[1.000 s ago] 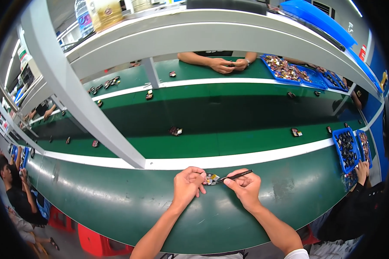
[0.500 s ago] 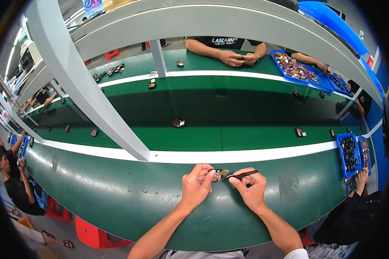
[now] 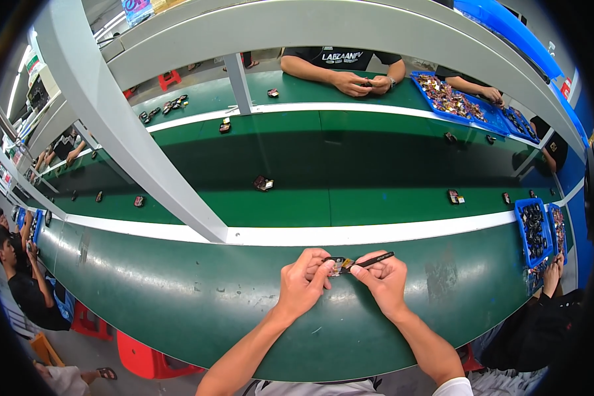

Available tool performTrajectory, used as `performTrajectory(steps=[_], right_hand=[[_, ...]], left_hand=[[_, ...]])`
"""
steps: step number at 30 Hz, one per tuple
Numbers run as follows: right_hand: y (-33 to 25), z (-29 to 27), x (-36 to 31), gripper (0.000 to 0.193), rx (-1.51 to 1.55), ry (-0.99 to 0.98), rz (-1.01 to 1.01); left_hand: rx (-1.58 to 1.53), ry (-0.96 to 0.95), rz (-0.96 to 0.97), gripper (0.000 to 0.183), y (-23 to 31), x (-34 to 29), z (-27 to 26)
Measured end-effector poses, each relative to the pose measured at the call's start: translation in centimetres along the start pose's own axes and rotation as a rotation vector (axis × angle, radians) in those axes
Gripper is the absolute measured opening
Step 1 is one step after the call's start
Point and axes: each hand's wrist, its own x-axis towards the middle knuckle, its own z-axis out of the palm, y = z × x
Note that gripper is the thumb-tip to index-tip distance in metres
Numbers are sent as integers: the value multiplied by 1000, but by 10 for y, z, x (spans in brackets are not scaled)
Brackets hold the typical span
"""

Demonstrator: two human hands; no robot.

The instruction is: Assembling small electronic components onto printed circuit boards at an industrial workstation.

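Observation:
Above the green worktop (image 3: 244, 317), my left hand (image 3: 300, 282) pinches a small dark electronic assembly (image 3: 337, 265) between thumb and fingers. A yellow and silvery patch shows on it; finer detail is too small to make out. Held like a pen in my right hand (image 3: 385, 282) is a slim black tool, apparently tweezers (image 3: 379, 258). Its near end points left and meets the assembly's right side, partly behind my thumb. Both hands are close together, just this side of the white rail.
Beyond the white rail (image 3: 290, 235), a green conveyor belt (image 3: 402, 214) carries several small assemblies (image 3: 264, 183). A grey post (image 3: 132, 125) slants up on the left. Blue trays of parts (image 3: 533, 231) stand at right. Co-workers sit opposite and at both sides; red stools (image 3: 148, 356) are lower left.
The assemblies on the belt have shifted slightly left. My right-hand fingers have closed in a little around the tweezers, beside the assembly; my left hand keeps its pinch.

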Motion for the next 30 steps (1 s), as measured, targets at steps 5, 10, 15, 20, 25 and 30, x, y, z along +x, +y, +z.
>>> performTrajectory(steps=[5, 10, 15, 20, 25, 30], right_hand=[[-3, -6, 0, 14, -37, -60, 65], [-2, -7, 0, 14, -67, -69, 66], [-2, -7, 0, 14, -70, -62, 79], [-7, -6, -2, 13, -40, -56, 67], [-4, -3, -3, 13, -7, -20, -51], [-10, -4, -9, 15, -221, -37, -200]], left_hand=[[17, -6, 24, 13, -1, -1, 1], [18, -4, 17, 13, -1, -2, 1], [19, -29, 31, 18, 0, -1, -2], [-129, -104, -97, 25, -4, 1, -7], [-270, -175, -205, 27, -6, 3, -10], [-371, -239, -249, 31, -6, 5, -14]])
